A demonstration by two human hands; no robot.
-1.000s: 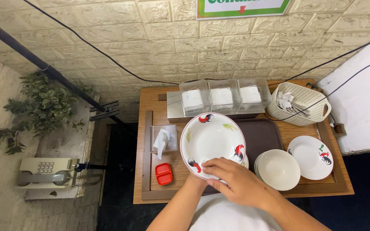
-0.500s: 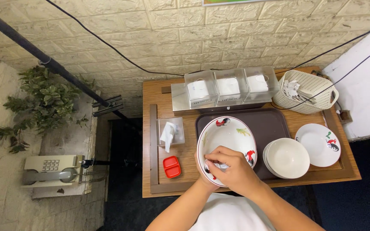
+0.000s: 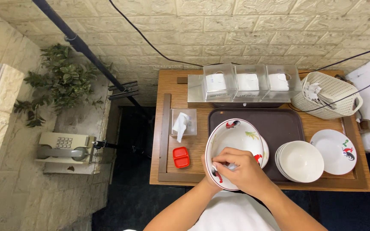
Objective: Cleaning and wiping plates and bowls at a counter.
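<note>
Head view, looking straight down: the person had a big white bowl with a rooster pattern [image 3: 236, 141] tipped up toward them over the front edge of the wooden table [image 3: 180, 83]. The left hand [image 3: 208, 173] was under the near rim, mostly hidden, so I couldn't tell how its grip was set — it looked like it was propping the bowl from below. The right hand [image 3: 240, 169] was inside the bowl near the bottom rim, fingers pressed together around something small and pale; it could have been a cloth or tissue, too little of it showed to say.

The bowl sat partly over the dark brown tray [image 3: 279, 124], just beside a stack of plain white bowls [image 3: 300, 161], with a rooster plate [image 3: 335, 150] further right. A red lidded box [image 3: 181, 157] and a clear tissue holder [image 3: 182, 124] were to the left, and a white woven basket [image 3: 324, 95] at the back right.

My take on doing this well: keep the supporting hand firm under the rim, work the inside in slow circles, and keep the bowl clear of that stack — a knock there would be ugly.
</note>
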